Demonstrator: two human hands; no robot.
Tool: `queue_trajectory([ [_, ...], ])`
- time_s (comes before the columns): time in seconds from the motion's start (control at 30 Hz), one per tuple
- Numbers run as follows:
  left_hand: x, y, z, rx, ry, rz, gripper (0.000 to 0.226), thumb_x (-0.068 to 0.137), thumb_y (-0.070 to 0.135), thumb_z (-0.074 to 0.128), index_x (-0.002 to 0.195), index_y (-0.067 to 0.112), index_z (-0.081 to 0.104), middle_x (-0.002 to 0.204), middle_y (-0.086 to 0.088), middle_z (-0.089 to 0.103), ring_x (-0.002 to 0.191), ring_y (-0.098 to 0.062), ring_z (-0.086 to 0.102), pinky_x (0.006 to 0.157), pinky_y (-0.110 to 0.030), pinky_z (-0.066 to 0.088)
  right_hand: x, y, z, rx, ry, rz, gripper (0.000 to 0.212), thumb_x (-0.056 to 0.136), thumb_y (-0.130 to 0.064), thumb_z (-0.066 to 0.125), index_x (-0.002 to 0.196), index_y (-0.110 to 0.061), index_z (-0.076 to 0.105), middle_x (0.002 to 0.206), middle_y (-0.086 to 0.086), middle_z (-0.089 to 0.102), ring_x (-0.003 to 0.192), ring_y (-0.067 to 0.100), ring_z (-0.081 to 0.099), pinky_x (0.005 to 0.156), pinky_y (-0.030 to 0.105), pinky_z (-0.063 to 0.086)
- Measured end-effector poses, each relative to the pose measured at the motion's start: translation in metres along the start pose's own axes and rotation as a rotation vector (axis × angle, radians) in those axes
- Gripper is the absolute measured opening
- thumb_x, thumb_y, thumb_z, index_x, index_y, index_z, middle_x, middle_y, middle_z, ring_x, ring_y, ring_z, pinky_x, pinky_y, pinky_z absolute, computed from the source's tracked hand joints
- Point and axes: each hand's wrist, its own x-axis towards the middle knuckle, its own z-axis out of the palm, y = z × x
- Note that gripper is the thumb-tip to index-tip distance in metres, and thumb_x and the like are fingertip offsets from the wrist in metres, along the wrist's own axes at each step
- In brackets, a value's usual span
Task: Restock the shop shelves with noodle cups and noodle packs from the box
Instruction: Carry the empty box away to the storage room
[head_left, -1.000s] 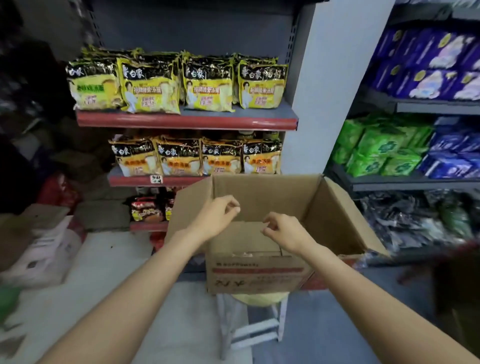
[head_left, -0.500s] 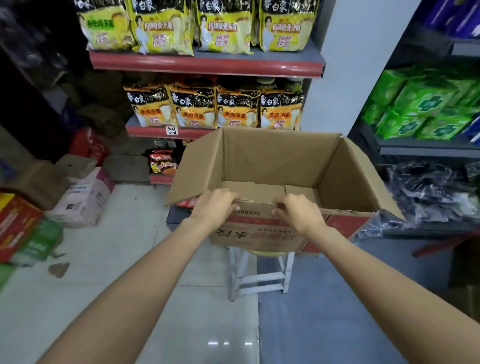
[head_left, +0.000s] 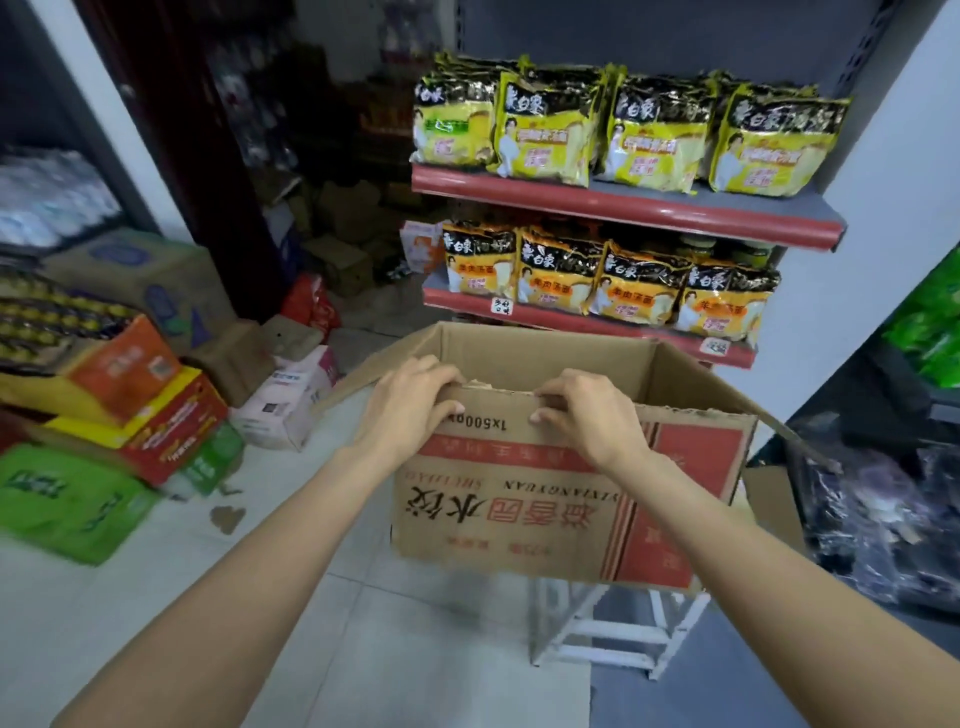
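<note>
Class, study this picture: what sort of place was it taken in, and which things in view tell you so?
Most likely a small grocery shop, perhaps near its stockroom. Red-edged shelves carry rows of noodle packs, one shelf bears a small price tag, and cartons of goods are stacked on the floor.

Small shop aisle w/ a pale tiled floor, going grey-blue on the right. White wall panel next to a grey shelving unit w/ red front edges. White metal stool in the middle. Piles of stock cartons on the left, more boxes in the dim back corner. Lighting is pretty flat, darker twd the back.
</note>
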Motion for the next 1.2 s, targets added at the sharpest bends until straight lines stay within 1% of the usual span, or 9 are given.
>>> queue_trajectory([
  [0.17, -0.009, -0.100, -0.056, -0.110, -0.003, -0.021, 0.029, 0.084, 0.023, 0.066, 0.113, 0.022, 0.063, 0.109, 0.002, 0.059, 0.109, -0.022, 0.050, 0.094, -0.041, 0.040, 0.051, -0.089, 0.035, 0.044, 0.010, -0.029, 0.030, 0.083, -0.027, 0.066, 0.113, -0.023, 0.065, 0.110, -0.003, 0.067, 0.104, 0.017, 0.061, 0.083, 0.033, 0.051],
  [0.27, -0.011, -0.159, -0.084, -0.144, -0.019, -0.018, 0.030, 0.084, 0.022, 0.065, 0.114, 0.027, 0.063, 0.102, 0.010, 0.054, 0.107, -0.020, 0.050, 0.095, -0.045, 0.040, 0.083, -0.134, 0.063, 0.132, -0.019, -0.050, 0.032, 0.081, -0.021, 0.069, 0.112, -0.026, 0.065, 0.113, -0.005, 0.067, 0.103, 0.013, 0.063, 0.083, 0.033, 0.053],
  [0.33, -0.011, -0.194, -0.099, -0.151, -0.030, -0.010, 0.031, 0.084, 0.022, 0.065, 0.114, 0.030, 0.063, 0.101, 0.013, 0.052, 0.106, -0.018, 0.050, 0.095, -0.041, 0.039, 0.101, -0.160, 0.084, 0.188, -0.046, -0.067, 0.034, 0.081, -0.017, 0.068, 0.113, -0.029, 0.064, 0.111, -0.004, 0.066, 0.101, 0.013, 0.061, 0.082, 0.031, 0.051],
  [0.5, 0.002, -0.270, -0.126, -0.089, -0.050, -0.034, 0.037, 0.085, 0.022, 0.065, 0.120, 0.033, 0.060, 0.121, 0.002, 0.058, 0.121, -0.018, 0.045, 0.101, -0.034, 0.026, 0.154, -0.212, 0.131, 0.263, -0.135, -0.074, 0.038, 0.080, -0.018, 0.069, 0.116, -0.030, 0.065, 0.108, 0.001, 0.067, 0.100, 0.017, 0.060, 0.087, 0.036, 0.049],
  [0.67, 0.032, -0.343, -0.145, -0.024, -0.125, -0.058, 0.036, 0.086, 0.026, 0.063, 0.120, 0.036, 0.059, 0.107, 0.008, 0.054, 0.111, -0.013, 0.046, 0.097, -0.035, 0.033, 0.226, -0.247, 0.169, 0.317, -0.183, -0.087, 0.039, 0.079, -0.016, 0.071, 0.115, -0.029, 0.066, 0.110, 0.000, 0.068, 0.102, 0.016, 0.061, 0.088, 0.032, 0.049],
  [0.93, 0.107, -0.451, -0.158, 0.024, -0.090, -0.168, 0.034, 0.084, 0.026, 0.066, 0.117, 0.032, 0.062, 0.107, 0.005, 0.055, 0.111, -0.016, 0.048, 0.095, -0.040, 0.039, 0.367, -0.285, 0.220, 0.358, -0.193, -0.151, 0.037, 0.081, -0.014, 0.069, 0.114, -0.030, 0.066, 0.099, -0.005, 0.063, 0.097, 0.014, 0.059, 0.083, 0.031, 0.049],
  [1.03, 0.143, -0.480, -0.162, 0.061, -0.048, -0.164, 0.033, 0.084, 0.025, 0.066, 0.116, 0.032, 0.062, 0.108, 0.006, 0.057, 0.111, -0.016, 0.048, 0.093, -0.035, 0.035, 0.414, -0.294, 0.231, 0.393, -0.182, -0.131, 0.033, 0.083, -0.011, 0.067, 0.113, -0.025, 0.067, 0.098, -0.004, 0.063, 0.096, 0.012, 0.058, 0.077, 0.019, 0.043],
  [1.1, 0.169, -0.499, -0.163, 0.094, -0.020, -0.158, 0.033, 0.084, 0.023, 0.065, 0.116, 0.032, 0.062, 0.113, 0.006, 0.058, 0.113, -0.015, 0.047, 0.092, -0.032, 0.031, 0.446, -0.299, 0.239, 0.417, -0.164, -0.131, 0.033, 0.082, -0.009, 0.067, 0.112, -0.022, 0.068, 0.107, -0.003, 0.067, 0.097, 0.005, 0.056, 0.078, 0.007, 0.038],
  [1.2, 0.211, -0.530, -0.162, 0.156, 0.006, -0.142, 0.032, 0.086, 0.021, 0.062, 0.116, 0.031, 0.061, 0.117, 0.007, 0.058, 0.116, -0.014, 0.044, 0.091, -0.030, 0.028, 0.497, -0.302, 0.256, 0.427, -0.130, -0.098, 0.032, 0.082, -0.011, 0.068, 0.110, -0.026, 0.069, 0.111, -0.004, 0.067, 0.102, 0.008, 0.059, 0.084, 0.016, 0.042],
])
